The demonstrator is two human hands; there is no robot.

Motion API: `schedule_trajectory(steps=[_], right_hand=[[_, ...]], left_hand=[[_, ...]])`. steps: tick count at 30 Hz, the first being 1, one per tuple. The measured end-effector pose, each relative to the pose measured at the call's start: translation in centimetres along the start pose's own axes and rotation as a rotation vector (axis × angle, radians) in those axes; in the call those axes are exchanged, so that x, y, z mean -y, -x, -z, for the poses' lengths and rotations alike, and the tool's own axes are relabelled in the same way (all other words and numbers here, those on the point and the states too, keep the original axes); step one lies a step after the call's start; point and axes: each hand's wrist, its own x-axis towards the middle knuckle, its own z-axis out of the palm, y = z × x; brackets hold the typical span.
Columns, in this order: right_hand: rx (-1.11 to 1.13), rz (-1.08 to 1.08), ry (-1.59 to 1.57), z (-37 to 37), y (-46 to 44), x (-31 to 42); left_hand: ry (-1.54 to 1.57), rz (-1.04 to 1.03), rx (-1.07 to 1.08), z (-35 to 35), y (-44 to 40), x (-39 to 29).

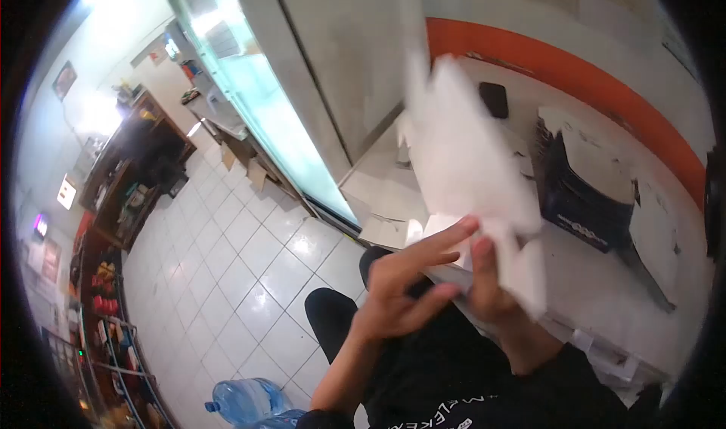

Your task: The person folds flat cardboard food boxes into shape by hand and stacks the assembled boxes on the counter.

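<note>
Left hand: the left hand (393, 293) is open, with its fingers reaching toward the white sheet and its thumb apart from them. The tip of its pointing finger is at the low part of the sheet, but I cannot tell if it touches.
Right hand: the right hand (495, 289) is just beside the left hand, at the low end of the sheet. Its thumb points up. Blur hides its other fingers, so I cannot tell if they are clamped on the sheet.
White sheet: the big white sheet (476, 149) is up above both hands, tilted and very blurry.
Dark box: to the right of the right hand, the dark box (586, 195) with white marks sits on the worktop (575, 285). Pale flat pieces (597, 157) lie on top of it.
Small black thing: the small black thing (493, 100) is on the worktop, past the hands, near the orange stripe (522, 47) on the wall.
Blue bottle: the see-through blue bottle (246, 400) is below and left of the left hand, on the white tile floor (227, 278).
Clothes: the black top (454, 361) has white letters and is below the hands.
</note>
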Motion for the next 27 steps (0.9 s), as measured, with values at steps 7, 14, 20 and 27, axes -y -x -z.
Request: schedule_trajectory(steps=[7,14,20,27], right_hand=[[0.465,0.584,-0.006,-5.2,-1.6,0.1],[0.527,0.425,-0.634,-9.3,-0.1,-0.4],[0.417,0.641,0.177,-10.9,-0.9,-1.3],[0.550,0.453,0.061,-12.2,-0.4,-1.7]], left_hand=[[0.381,0.154,-0.894,3.7,7.0,-4.2],[0.494,-0.104,-0.967,5.1,8.1,-4.3],[-0.969,0.529,-1.012,1.0,9.5,-4.5],[0.111,0.693,-0.833,3.7,12.8,-7.9]])
